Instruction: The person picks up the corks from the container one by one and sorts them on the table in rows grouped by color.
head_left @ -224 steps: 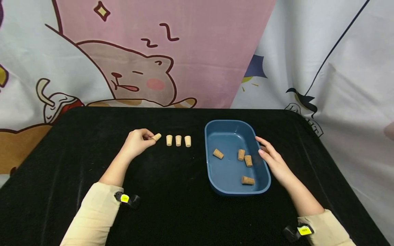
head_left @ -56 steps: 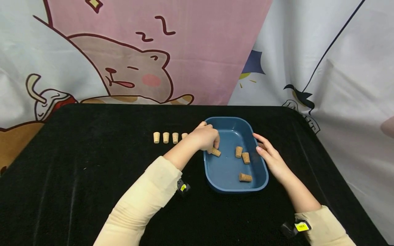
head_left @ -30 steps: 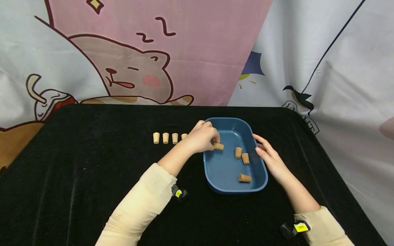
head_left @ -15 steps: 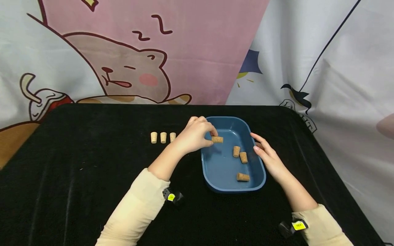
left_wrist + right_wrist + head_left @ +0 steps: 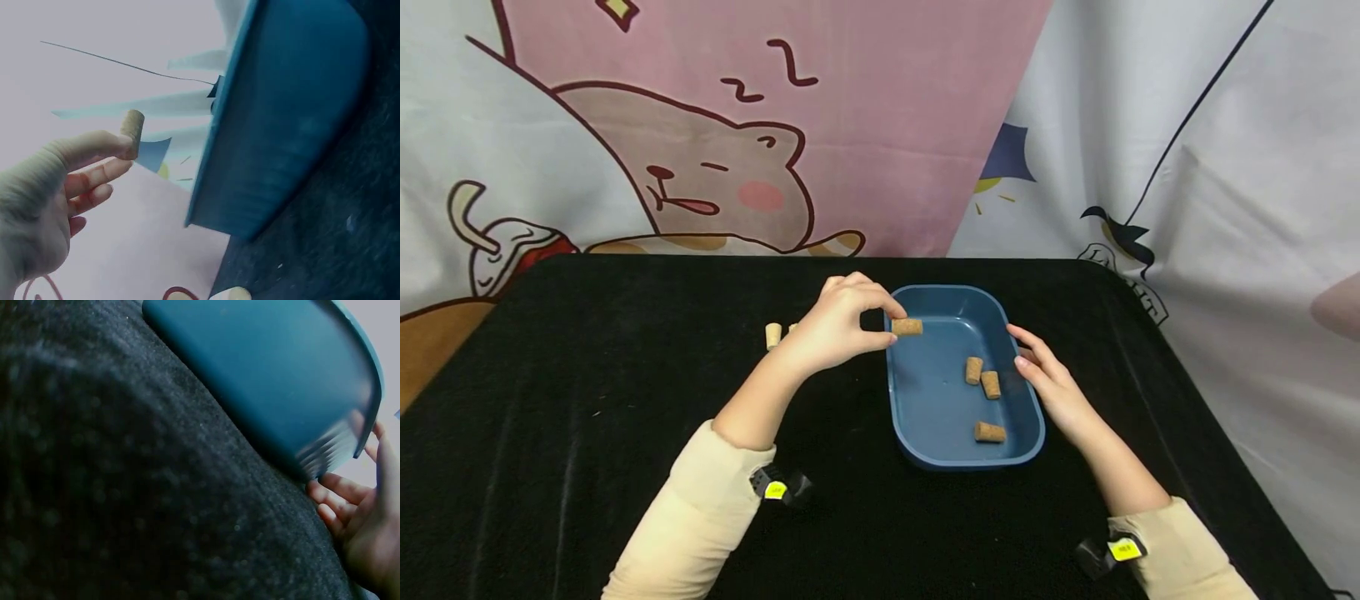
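Observation:
My left hand (image 5: 838,325) pinches a cork stopper (image 5: 907,327) between thumb and fingertips, above the left rim of a blue plastic tub (image 5: 925,462). In the left wrist view the cork (image 5: 132,134) stands clear of the tub. Fingers of my right hand (image 5: 1054,387) rest against the tub's right side, and the right wrist view shows them touching its outer wall (image 5: 262,375). Inside the tub lie a cork (image 5: 973,371), another cork (image 5: 991,385) close beside it and one cork (image 5: 989,432) nearer the front. A paler cork (image 5: 772,336) stands left of the tub; my left hand covers most of its row.
A black cloth (image 5: 587,500) covers the table, with small light specks on it. Behind the table's far edge hangs a printed curtain (image 5: 887,125) with a cartoon bear. Both wrists wear a small camera on a strap.
The left hand set a pale cork into the row, then reached into the tub, took hold of a darker cork and lifted it leftwards to the rim. The right hand stays at the tub.

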